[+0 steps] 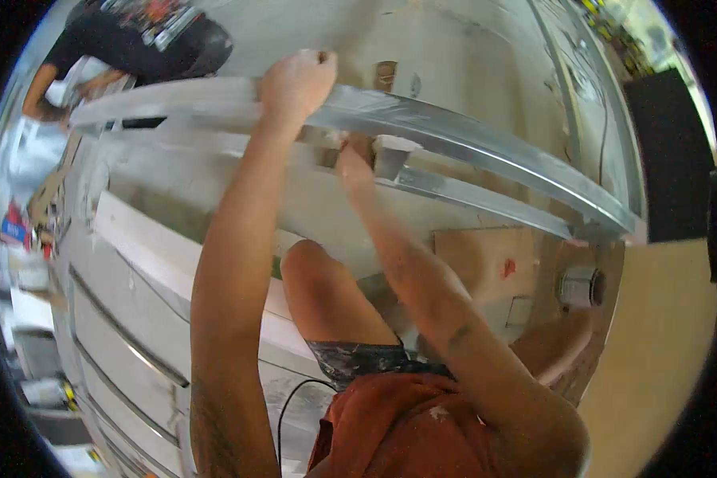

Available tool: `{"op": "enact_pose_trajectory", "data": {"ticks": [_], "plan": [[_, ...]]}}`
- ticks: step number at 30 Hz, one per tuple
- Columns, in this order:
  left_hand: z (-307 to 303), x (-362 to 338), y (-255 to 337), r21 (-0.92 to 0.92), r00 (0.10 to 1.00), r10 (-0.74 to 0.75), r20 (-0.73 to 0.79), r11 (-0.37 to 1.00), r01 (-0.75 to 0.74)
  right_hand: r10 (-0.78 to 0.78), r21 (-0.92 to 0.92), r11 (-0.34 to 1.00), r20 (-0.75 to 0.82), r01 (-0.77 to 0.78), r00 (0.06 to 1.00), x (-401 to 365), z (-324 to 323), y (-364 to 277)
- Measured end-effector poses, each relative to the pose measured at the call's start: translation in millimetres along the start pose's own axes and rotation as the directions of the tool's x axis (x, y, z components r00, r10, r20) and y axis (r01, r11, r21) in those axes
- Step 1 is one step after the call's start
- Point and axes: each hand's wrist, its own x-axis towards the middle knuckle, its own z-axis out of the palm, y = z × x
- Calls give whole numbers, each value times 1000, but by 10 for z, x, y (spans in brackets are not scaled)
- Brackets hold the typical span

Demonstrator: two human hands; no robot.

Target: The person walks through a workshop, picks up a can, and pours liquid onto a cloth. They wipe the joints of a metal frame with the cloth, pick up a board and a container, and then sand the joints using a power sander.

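Note:
A long grey metal channel (pixel 446 131) runs across the upper view, bowed by the lens. My left hand (pixel 299 80) is closed over its upper side, arm stretched out. Below it, my right hand (pixel 355 155) reaches between this channel and a second metal rail (pixel 486 201), fingers curled and partly blurred. Right beside those fingers is a small grey flared piece (pixel 390 158), scraper-like, with white paste along its top; the right hand appears closed on its left side. Both hands carry whitish smears.
A co-worker (pixel 147 48) bends at the channel's far left end. A pale board (pixel 147 239) lies left of my knee. An open tin (pixel 581 287) stands at right near a cardboard sheet (pixel 486 259). Metal strips (pixel 127 334) lie on the lower-left floor, and a black cable (pixel 283 406) hangs close by.

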Motion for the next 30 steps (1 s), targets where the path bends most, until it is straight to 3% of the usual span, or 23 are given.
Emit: {"op": "enact_pose_trajectory", "data": {"ticks": [2, 3, 5, 6, 7, 9, 11, 13, 15, 16, 17, 18, 19, 20, 21, 22, 23, 24, 25, 26, 27, 28, 30], "plan": [[39, 45, 6, -55, 1000, -11, -15, 998, 10, 108, 135, 985, -22, -104, 994, -60, -70, -6], [96, 125, -61, 66, 994, 110, -2, 992, -109, 157, 182, 972, -41, -147, 987, -111, -104, 11], [180, 149, -91, 174, 971, 237, 38, 955, -240, -317, -202, 946, -426, 253, 847, -526, 38, 128], [157, 132, -55, 100, 987, 159, -2, 982, -158, -302, -203, 951, -435, 234, 848, -625, 90, 252], [134, 126, -78, 28, 997, 72, -37, 997, -71, -75, 266, 954, -239, 140, 968, -722, 82, 337], [202, 185, -198, 34, 992, 116, -45, 993, -114, 153, 535, 825, 102, -184, 983, -1076, -98, 570], [236, 230, -247, 66, 990, 110, -86, 992, -104, 373, 265, 864, 230, -427, 899, -1471, -574, 1061], [192, 165, -154, 83, 991, 101, -91, 992, -93, 331, -84, 943, 336, -322, 882, -1842, -593, 2157], [89, -61, 23, -128, 986, 122, -111, 982, -136, 438, -240, 896, 345, -373, 830, -2284, -775, 3298], [164, -237, 117, -139, 987, 133, -94, 980, -146, 668, -172, 741, 286, -649, 687, -2405, -1046, 3308], [236, -390, 213, -359, 930, 121, -348, 899, -251, 800, 348, 495, 176, -797, 574, -2627, -1260, 3224], [296, -567, 320, -520, 820, 31, -572, 759, -392, 854, 587, 314, 169, -746, 492, -2695, -1489, 3050], [472, -880, 475, -590, 782, -38, -623, 679, -437, 900, 786, 133, 160, -604, 406, -2760, -1736, 2840], [736, -1247, 667, -646, 741, -116, -662, 590, -484, 874, 863, 35, 218, -504, 434, -2728, -1831, 2858], [1024, -1585, 815, -680, 765, -24, -643, 477, -557, 841, 915, -72, 269, -396, 469, -2715, -1902, 2891], [1469, -1933, 944, -779, 861, -42, -507, 449, -437, 842, 916, -72, 268, -394, 469, -2732, -1839, 3038], [1598, -2353, 1195, -835, 969, -28, -245, 513, -197, 812, 915, -108, 307, -389, 496, -2743, -1620, 3320], [2510, -2706, 1081, -823, 991, -70, 115, 552, 134, 787, 912, -128, 332, -390, 519, -2701, -1373, 3556], [3390, -3049, 974, -662, 882, -103, 460, 622, 418, 761, 908, -148, 357, -391, 541, -2660, -1128, 3790], [3281, -3153, 1062, -668, 775, -126, 619, 434, 604, 617, 937, 77, 224, -341, 754, -2685, -853, 3996], [3177, -3260, 1148, -603, 640, -144, 755, 233, 763, 593, 915, -139, 383, -379, 708, -2636, -1106, 3628], [3664, -3364, 984, -487, 487, -70, 870, 17, 873, 553, 847, -348, 532, -402, 641, -2582, -1374, 3238], [3833, -3485, 859, -301, 310, 28, 950, -172, 938, 506, 838, -310, 545, -449, 668, -2676, -1481, 2959]]}}
